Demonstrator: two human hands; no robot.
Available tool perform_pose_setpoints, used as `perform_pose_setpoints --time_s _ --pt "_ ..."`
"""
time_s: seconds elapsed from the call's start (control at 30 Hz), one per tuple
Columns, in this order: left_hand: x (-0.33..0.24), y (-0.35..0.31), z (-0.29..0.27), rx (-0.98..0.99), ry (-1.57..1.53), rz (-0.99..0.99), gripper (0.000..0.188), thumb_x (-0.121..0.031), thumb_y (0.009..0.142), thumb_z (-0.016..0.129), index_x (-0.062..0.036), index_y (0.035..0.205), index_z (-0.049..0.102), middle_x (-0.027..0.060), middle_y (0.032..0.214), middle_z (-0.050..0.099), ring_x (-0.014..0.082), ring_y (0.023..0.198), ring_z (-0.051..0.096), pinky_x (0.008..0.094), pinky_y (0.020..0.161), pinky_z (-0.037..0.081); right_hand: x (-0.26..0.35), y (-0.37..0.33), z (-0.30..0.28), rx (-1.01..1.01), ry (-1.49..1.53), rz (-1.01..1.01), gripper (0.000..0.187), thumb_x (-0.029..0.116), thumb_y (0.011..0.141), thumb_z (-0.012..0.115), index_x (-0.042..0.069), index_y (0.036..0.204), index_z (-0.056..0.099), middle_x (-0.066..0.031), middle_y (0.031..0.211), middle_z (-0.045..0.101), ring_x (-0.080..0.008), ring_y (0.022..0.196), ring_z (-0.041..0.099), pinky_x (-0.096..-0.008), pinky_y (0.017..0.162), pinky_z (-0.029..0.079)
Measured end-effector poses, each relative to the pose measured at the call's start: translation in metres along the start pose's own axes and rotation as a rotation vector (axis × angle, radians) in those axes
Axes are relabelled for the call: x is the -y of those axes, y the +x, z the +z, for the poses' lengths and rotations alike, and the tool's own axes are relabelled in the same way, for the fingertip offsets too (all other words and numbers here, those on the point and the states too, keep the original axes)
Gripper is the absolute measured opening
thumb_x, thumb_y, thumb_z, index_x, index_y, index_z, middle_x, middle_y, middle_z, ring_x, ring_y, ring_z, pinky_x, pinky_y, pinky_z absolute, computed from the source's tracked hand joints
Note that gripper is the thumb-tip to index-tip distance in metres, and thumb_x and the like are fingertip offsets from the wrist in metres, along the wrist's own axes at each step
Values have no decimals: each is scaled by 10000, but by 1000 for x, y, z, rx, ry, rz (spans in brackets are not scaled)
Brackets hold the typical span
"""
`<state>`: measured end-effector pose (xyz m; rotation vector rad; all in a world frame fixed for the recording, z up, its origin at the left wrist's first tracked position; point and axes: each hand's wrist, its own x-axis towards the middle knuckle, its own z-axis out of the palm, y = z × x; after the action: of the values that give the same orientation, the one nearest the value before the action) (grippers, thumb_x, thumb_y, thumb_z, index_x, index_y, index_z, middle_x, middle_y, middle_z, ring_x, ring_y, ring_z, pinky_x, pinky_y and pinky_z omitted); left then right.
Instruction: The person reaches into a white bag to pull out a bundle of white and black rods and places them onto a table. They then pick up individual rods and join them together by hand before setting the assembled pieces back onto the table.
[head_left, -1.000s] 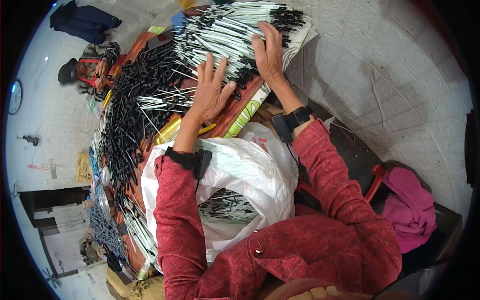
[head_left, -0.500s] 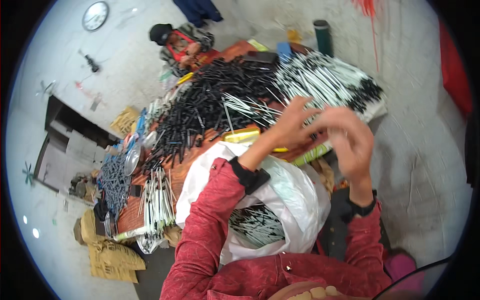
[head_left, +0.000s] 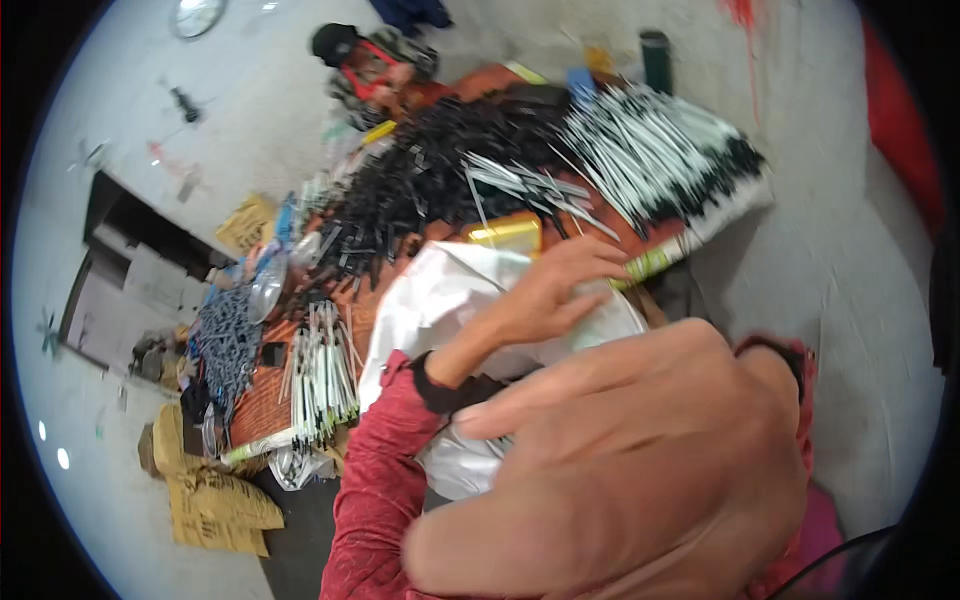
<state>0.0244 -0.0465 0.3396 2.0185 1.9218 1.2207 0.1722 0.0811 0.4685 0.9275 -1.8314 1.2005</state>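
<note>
My right hand looms very large and blurred, close in front of the camera. Its fingers reach out apart toward the lower left, and I see nothing held in them. Behind it, my left hand hovers over the open white plastic bag, fingers stretched and thumb apart, also without anything in it. The right hand hides most of the bag's mouth and the inside. Just beyond the left hand lies a yellow tray, with loose white rods behind it on the reddish table.
A heap of black parts covers the table's middle. White rods with black ends lie stacked at right; another bundle is at left beside grey parts. A person sits across. Brown sacks lie on the floor.
My right hand has come from above the table toward the camera and now fills the lower right. My left hand has dropped lower, over the bag. The view has shifted slightly.
</note>
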Motion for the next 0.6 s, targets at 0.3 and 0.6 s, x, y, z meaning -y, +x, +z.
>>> perform_pose_setpoints --time_s 0.3,0.6 --pt "-42 -65 -25 9 47 44 206 -23 821 614 -51 1019 664 116 1037 632 301 985 597 373 829 485 -26 -4 13 232 -152 106 261 80 893 504 53 1102 658 -119 890 657 -224 772 629 -349 729 504" --pt "-63 -147 -12 11 -115 -331 188 -10 835 606 -36 1004 685 104 881 685 246 806 657 318 723 506 -233 -51 46 240 -492 521 353 267 898 536 43 1156 624 -139 994 678 -284 946 643 -383 838 496"
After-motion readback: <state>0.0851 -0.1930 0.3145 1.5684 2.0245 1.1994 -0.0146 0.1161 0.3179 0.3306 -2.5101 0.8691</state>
